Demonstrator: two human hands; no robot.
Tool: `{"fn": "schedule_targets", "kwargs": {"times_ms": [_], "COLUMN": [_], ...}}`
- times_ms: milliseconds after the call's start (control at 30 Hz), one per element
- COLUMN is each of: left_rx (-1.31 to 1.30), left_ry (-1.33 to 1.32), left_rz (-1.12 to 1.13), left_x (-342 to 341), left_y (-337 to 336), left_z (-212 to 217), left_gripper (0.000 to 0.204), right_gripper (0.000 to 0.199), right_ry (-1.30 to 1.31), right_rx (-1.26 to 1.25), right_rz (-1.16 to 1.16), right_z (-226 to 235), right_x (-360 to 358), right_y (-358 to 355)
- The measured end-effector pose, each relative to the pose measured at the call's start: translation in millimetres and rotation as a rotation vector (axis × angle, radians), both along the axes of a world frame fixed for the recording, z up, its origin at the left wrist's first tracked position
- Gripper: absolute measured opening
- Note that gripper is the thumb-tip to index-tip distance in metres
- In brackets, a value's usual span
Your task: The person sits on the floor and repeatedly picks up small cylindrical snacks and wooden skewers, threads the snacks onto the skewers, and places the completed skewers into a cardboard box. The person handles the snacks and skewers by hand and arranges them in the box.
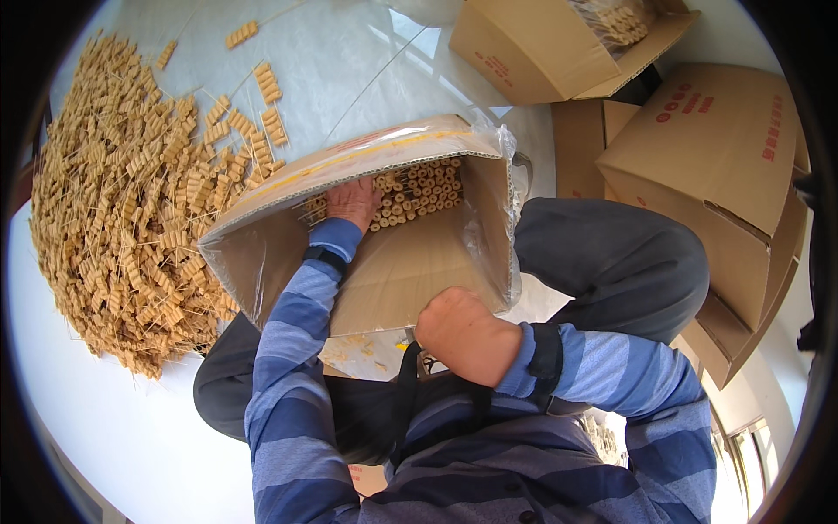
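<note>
An open cardboard box, lined with clear plastic, lies tilted between my legs with its mouth toward me. Rows of skewered, ring-shaped tan food pieces are packed inside, their round ends facing me. My left hand reaches in and lies against the left part of these skewers, fingers stretched forward; the fingertips are hidden. My right hand is closed at the box's near lower edge, gripping the cardboard, with its fingers mostly out of sight.
A large heap of tan skewers covers the floor at the left, with several loose skewers beyond it. At the right stand a closed carton and an open carton holding a plastic bag of similar pieces. My bent knees flank the box.
</note>
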State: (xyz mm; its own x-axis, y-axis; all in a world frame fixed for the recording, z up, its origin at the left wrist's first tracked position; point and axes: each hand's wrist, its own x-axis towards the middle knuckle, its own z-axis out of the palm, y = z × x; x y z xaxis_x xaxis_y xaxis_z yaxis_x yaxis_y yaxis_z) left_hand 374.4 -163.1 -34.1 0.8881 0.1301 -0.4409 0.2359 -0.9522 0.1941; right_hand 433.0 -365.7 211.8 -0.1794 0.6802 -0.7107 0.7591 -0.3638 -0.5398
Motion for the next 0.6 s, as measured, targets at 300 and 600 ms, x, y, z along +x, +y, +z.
{"fn": "schedule_targets", "kwargs": {"times_ms": [300, 600], "left_rx": [-0.171, 0.111], "left_ry": [-0.023, -0.333], "left_rz": [0.005, -0.274], "left_x": [4, 8], "left_y": [-6, -6], "left_z": [-4, 10], "left_gripper": [0.067, 0.066], "right_gripper": [0.011, 0.025], "right_ry": [-0.045, -0.052], "right_rx": [0.142, 0.139], "right_rz": [0.081, 0.100], "right_z": [-3, -7], "right_x": [-2, -7], "right_y": [-4, 1]}}
